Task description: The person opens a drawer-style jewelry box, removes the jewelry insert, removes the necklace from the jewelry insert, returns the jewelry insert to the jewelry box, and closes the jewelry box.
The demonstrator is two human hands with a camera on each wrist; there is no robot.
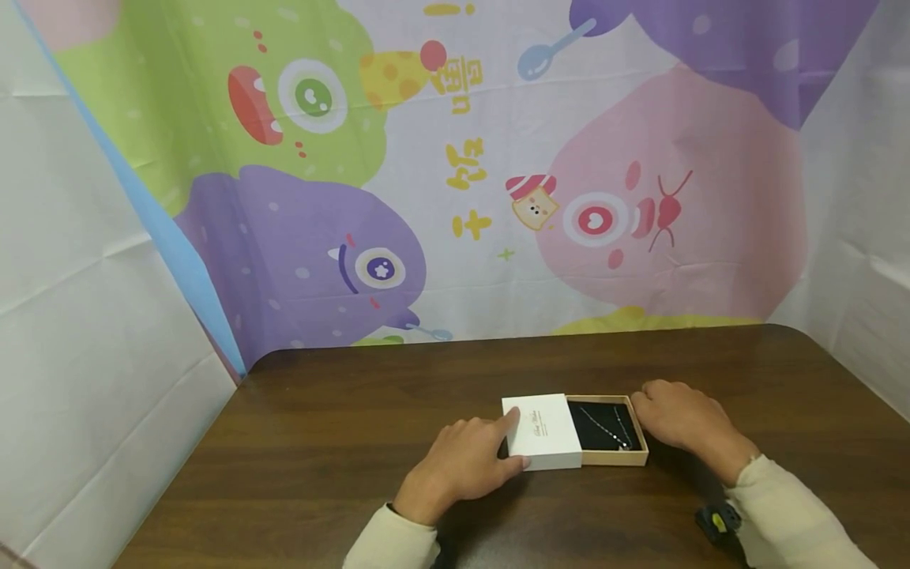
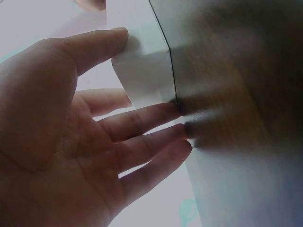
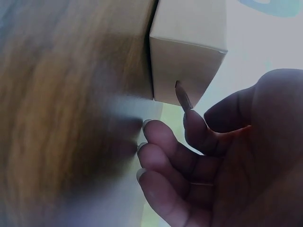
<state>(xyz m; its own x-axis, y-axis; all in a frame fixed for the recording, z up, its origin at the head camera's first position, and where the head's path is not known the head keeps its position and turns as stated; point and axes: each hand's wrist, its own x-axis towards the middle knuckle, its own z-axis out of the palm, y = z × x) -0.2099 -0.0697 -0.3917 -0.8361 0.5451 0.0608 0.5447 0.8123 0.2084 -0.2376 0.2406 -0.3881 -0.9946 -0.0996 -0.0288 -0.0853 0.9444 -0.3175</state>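
Observation:
A white cardboard sleeve (image 1: pixel 547 442) with small printed lettering lies on the table, and a beige drawer (image 1: pixel 613 458) is pulled partway out of its right side. On the black insert (image 1: pixel 588 436) inside rests a thin silver necklace (image 1: pixel 603 426) with a small pendant. My left hand (image 1: pixel 465 458) holds the sleeve's left end between thumb and index finger; the other fingers reach down to the tabletop in the left wrist view. At the drawer's right end, the thumb and index finger of my right hand (image 1: pixel 682 417) pinch a small brown pull tab (image 3: pixel 183 97).
The dark brown wooden table (image 1: pixel 298 474) reaches back to a cloth backdrop (image 1: pixel 490 276) with cartoon figures. White cloth hangs at both sides. A black device (image 1: pixel 718 521) is worn at the right wrist, near the cream sleeve cuff.

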